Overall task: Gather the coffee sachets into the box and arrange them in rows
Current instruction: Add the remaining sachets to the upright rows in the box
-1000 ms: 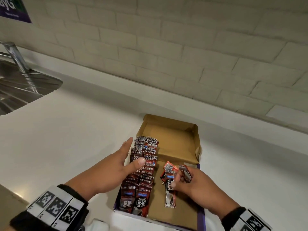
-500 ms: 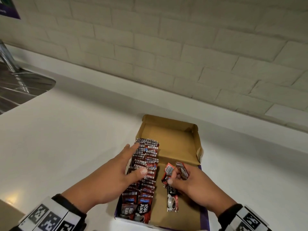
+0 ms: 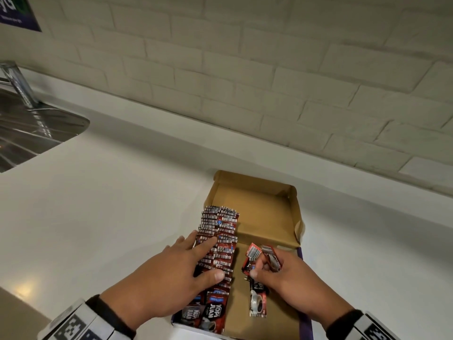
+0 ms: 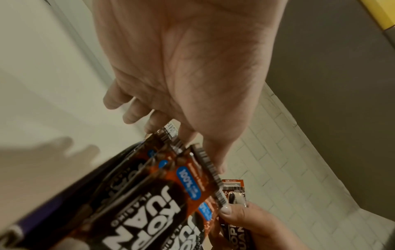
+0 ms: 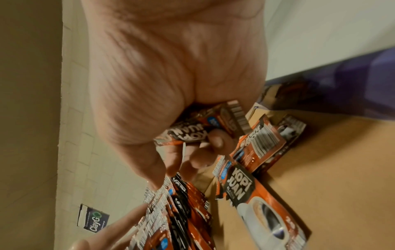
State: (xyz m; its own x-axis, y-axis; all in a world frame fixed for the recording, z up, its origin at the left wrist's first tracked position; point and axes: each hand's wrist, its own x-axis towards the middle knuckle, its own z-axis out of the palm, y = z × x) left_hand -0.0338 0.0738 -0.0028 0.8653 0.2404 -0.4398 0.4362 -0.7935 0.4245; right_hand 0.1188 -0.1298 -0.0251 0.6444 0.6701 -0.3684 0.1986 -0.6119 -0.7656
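An open cardboard box (image 3: 259,212) lies on the white counter. Down its left side runs a tight overlapping row of red-and-black coffee sachets (image 3: 221,231), close up in the left wrist view (image 4: 171,182). My left hand (image 3: 210,258) lies flat across that row, fingers straight and thumb pressing its near part. My right hand (image 3: 263,267) is inside the box to the right and pinches a few sachets (image 3: 272,257) between thumb and fingers; the right wrist view shows one in its grip (image 5: 205,125). One loose sachet (image 3: 257,303) lies flat on the box floor beneath that hand.
A steel sink (image 3: 36,128) with a tap (image 3: 17,82) is at the far left. A pale brick wall (image 3: 245,69) runs behind the counter, with a dark poster (image 3: 17,13) at top left. The box's lid (image 3: 264,200) lies open toward the wall.
My left hand has slid from the row's left side onto its top, fingers now across the sachets. My right hand still holds its sachets and has barely shifted.
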